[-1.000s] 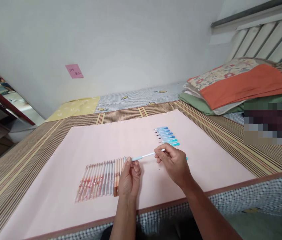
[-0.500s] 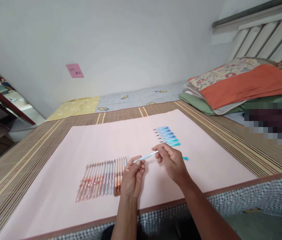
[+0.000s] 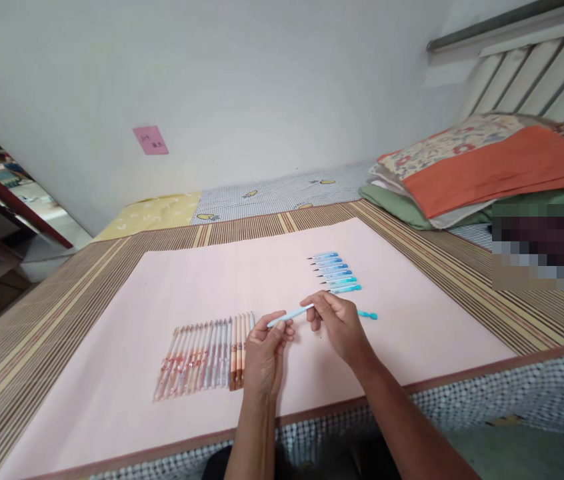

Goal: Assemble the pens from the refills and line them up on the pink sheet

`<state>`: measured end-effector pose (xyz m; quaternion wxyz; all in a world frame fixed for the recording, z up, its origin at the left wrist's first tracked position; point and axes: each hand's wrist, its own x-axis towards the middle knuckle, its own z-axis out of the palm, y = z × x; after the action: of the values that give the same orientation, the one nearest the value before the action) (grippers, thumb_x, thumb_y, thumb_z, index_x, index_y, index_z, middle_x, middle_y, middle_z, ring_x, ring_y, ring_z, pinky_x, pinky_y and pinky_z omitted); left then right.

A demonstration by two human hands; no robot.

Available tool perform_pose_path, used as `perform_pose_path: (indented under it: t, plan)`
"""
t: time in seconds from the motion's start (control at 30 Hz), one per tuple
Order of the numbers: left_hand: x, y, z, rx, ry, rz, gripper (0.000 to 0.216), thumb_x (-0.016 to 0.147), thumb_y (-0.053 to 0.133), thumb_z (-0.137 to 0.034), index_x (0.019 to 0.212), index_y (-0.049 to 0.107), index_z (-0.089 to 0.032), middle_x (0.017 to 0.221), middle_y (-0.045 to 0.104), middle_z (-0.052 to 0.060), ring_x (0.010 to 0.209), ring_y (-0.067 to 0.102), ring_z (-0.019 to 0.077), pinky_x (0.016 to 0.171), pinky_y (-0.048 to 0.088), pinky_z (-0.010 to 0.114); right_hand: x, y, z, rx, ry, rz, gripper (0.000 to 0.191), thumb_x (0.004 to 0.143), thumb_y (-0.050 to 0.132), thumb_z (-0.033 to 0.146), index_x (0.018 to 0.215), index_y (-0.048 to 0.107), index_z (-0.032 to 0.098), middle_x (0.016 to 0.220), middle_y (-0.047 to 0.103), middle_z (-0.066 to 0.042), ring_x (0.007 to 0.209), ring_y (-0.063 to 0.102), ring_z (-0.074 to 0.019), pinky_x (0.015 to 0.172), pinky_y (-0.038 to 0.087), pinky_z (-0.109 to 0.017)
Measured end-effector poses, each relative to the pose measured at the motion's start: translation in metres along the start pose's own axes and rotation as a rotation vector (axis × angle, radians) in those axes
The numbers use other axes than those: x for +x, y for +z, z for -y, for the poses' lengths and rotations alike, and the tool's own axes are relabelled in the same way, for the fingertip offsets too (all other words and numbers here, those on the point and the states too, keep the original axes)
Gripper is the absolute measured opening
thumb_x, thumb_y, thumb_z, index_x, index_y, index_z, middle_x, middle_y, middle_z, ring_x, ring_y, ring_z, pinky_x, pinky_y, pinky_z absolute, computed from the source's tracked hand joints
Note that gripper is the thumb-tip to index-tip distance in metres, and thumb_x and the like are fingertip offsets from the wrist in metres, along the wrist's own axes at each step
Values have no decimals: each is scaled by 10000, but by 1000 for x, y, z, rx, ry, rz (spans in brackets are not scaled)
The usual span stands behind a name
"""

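Note:
Both hands hold one light blue pen (image 3: 295, 313) above the pink sheet (image 3: 202, 280). My left hand (image 3: 266, 352) pinches its left end. My right hand (image 3: 338, 325) grips its right part, and the pen's teal end (image 3: 368, 314) sticks out past that hand. A row of several capped pens (image 3: 208, 355), pink, grey and orange, lies just left of my left hand. Beyond my right hand lies a short row of several blue and teal pens (image 3: 336, 273).
The pink sheet lies on a striped woven mat (image 3: 37, 300) on a bed. Folded bedding and an orange pillow (image 3: 482, 170) are stacked at the back right. A pink note (image 3: 151, 140) sticks to the wall. A blurred patch covers the right edge.
My left hand has slid right along the pen toward my right hand, so the two hands are closer together. The pen has tilted a little.

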<state>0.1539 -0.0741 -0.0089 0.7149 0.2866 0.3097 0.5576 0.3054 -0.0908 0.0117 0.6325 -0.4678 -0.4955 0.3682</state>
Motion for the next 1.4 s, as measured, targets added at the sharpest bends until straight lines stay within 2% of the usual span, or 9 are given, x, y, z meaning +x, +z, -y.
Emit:
perform_pose_path:
  t: [0.23, 0.43, 0.8, 1.03, 1.2, 1.3, 1.4]
  plan:
    - [-2, 6, 1, 55, 9, 35, 302, 641, 901, -251, 871, 745, -133, 750, 740, 58, 632, 649, 103, 645, 524, 200, 3, -8, 2, 34, 33, -24, 385, 976, 529, 497, 947, 718, 163, 677, 605, -9, 585, 561, -133, 571, 468, -271]
    - [-1, 6, 1, 89, 34, 13, 327, 612, 912, -241, 861, 729, -135, 753, 731, 48, 645, 651, 115, 658, 528, 218, 3, -7, 3, 45, 39, -78, 412, 983, 502, 515, 1059, 707, 166, 706, 625, -15, 600, 571, -141, 598, 475, -284]
    - [-2, 5, 5, 157, 56, -4, 308, 625, 900, -248, 852, 730, -127, 751, 738, 56, 626, 657, 126, 655, 528, 237, -1, 4, -11, 59, 21, -65, 420, 982, 513, 512, 932, 743, 164, 657, 629, -21, 619, 594, -148, 608, 485, -274]
    - [0, 7, 7, 1, -121, 27, 332, 597, 922, -220, 833, 717, -108, 764, 735, 72, 614, 641, 99, 616, 519, 190, 3, 0, -9, 30, 10, -105, 421, 978, 506, 518, 990, 736, 166, 716, 615, -19, 640, 585, -147, 589, 469, -266]
    - [1, 7, 9, -66, -172, 6, 334, 582, 930, -175, 823, 710, -103, 744, 725, 65, 612, 628, 84, 615, 521, 163, 1, 1, -3, -30, -6, -78, 425, 993, 473, 509, 1026, 740, 181, 831, 676, -45, 710, 606, -156, 639, 484, -276]
    - [1, 5, 7, -85, -175, 13, 312, 601, 918, -162, 825, 710, -98, 749, 718, 69, 614, 623, 86, 611, 523, 163, 5, -11, -3, -10, 0, -72, 450, 1005, 432, 517, 1153, 703, 189, 913, 698, -59, 775, 638, -171, 680, 500, -292]
    - [3, 3, 5, -139, -177, 6, 293, 613, 906, -143, 829, 715, -92, 762, 708, 71, 636, 625, 90, 619, 528, 164, 12, -47, -7, -152, -1, -148, 400, 978, 487, 485, 1134, 701, 185, 957, 700, -67, 835, 654, -191, 750, 511, -328]
